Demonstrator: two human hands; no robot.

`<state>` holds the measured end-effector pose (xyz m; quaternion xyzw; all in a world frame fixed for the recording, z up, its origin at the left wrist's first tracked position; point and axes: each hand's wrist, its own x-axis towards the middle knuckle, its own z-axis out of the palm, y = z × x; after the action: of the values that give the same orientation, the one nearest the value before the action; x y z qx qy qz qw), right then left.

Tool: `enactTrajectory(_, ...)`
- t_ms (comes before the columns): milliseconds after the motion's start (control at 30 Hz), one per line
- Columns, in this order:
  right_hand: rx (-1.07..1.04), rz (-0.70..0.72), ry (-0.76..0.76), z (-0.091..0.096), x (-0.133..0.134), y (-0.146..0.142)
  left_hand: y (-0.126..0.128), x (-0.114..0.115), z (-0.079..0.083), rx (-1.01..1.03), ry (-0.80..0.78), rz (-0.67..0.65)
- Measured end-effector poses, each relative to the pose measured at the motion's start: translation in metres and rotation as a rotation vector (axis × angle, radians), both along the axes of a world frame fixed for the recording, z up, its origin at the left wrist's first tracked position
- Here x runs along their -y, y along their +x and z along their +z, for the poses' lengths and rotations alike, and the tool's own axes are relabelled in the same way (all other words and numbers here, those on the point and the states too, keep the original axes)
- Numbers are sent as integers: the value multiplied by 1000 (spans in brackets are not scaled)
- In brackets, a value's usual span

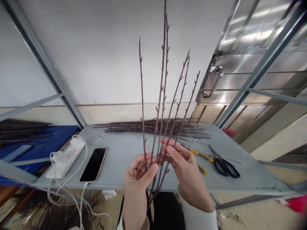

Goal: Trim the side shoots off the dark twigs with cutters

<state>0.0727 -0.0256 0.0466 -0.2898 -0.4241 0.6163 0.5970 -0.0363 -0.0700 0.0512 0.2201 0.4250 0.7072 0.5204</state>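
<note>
Dark reddish-brown twigs (160, 95), about six of them, thin and budded, rise from the middle of the frame. Their long axes run roughly upright and fan apart toward the top: the leftmost stands nearly vertical, and those on the right lean toward the upper right. Their lower ends converge and pass down through the hands, ending just below them near the bottom centre.

The left hand (137, 182) is curled narrowly around the lower stems, with its thumb pressed across them. The right hand (179, 169) sits just beside it, partly closed, its fingers (174, 152) bent over the stems higher up. Exactly which stems each finger touches is hard to tell. A white sleeve (196, 217) covers the right forearm.

Behind the hands, a grey metal table (120, 163) runs across the frame and bears a long pile of loose twigs (153, 127) near its far edge. Right of the hands lie yellow-handled pliers (201, 155) and black-handled scissors (223, 166), close together. At left on the table are a smartphone (93, 164) and a white power strip (66, 158), joined by a white cable (82, 198). More twigs (21, 131) lie on a blue surface (55, 135) at the left edge. A stainless steel door with a handle (214, 81) fills the upper right.
</note>
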Motion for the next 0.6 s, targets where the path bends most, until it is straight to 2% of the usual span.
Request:
enactTrajectory(133,22,8,35,0,1,0,0,-1,-2,-30,-3,-11)
enactTrajectory(300,93,-6,72,0,7,0,2,0,0,31,0,45)
enactTrajectory(467,202,64,210,4,20,2,0,0,-2,0,28,2)
enactTrajectory(600,322,-4,178,5,25,0,-2,1,-5,7,34,25)
